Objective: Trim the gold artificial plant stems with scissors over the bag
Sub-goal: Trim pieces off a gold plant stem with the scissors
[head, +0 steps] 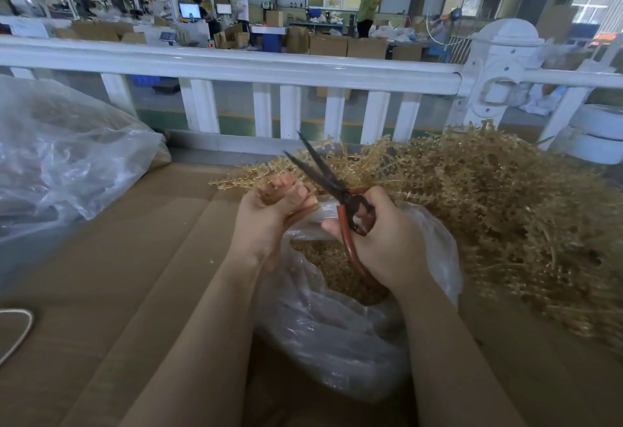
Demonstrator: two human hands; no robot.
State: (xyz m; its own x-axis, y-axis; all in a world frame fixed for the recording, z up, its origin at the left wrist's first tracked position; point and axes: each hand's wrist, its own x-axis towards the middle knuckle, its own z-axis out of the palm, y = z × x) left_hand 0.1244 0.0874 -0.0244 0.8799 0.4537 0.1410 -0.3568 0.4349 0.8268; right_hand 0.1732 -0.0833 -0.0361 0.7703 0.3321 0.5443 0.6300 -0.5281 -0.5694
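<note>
Left hand [269,207] fingers [286,190] curled, pinching a gold plastic sprig stem [236,181]. Right hand [381,237] fingers through red-handled black scissors [332,187], blades apart. Both over the clear plastic bag [337,332] of gold trimmings. Stem looks light, springy; hold near the cut end.

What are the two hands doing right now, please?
Left hand: closed, gripping gold stems above the bag.
Right hand: closed on the scissors, whose blades are open.
</note>
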